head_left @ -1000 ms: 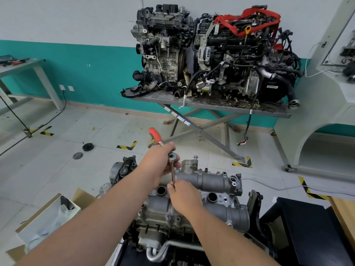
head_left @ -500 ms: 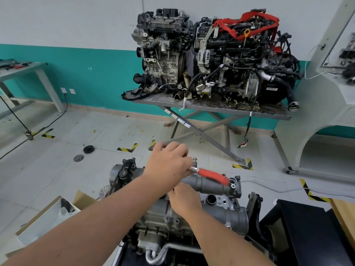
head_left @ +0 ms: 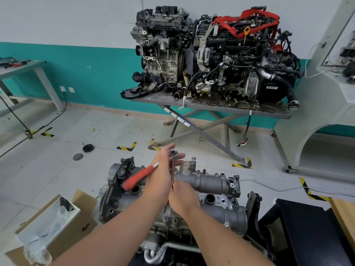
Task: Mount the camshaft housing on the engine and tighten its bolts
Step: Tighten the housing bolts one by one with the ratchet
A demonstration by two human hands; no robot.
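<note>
The grey camshaft housing (head_left: pixel 211 182) sits on top of the engine (head_left: pixel 226 215) at the bottom centre. A ratchet (head_left: pixel 172 153) with a red handle (head_left: pixel 137 178) stands on a thin extension bar above the housing's middle. My left hand (head_left: pixel 163 177) holds the ratchet head between thumb and nearly straight fingers, and the handle points down-left. My right hand (head_left: pixel 183 197) is curled round the lower end of the bar, hiding the socket and the bolt under it. One bolt (head_left: pixel 193 159) stands proud at the housing's far edge.
An open cardboard box (head_left: pixel 57 223) with plastic wrap lies left of the engine. Two engines sit on a metal stand (head_left: pixel 211 105) ahead. Two round parts (head_left: pixel 87 148) lie on the floor. A black bench (head_left: pixel 311 227) is at the right.
The red handle has swung round the bar: from up-left, to the right, and now down-left. My left hand's fingers have loosened from a fist. My right hand stayed on the bar.
</note>
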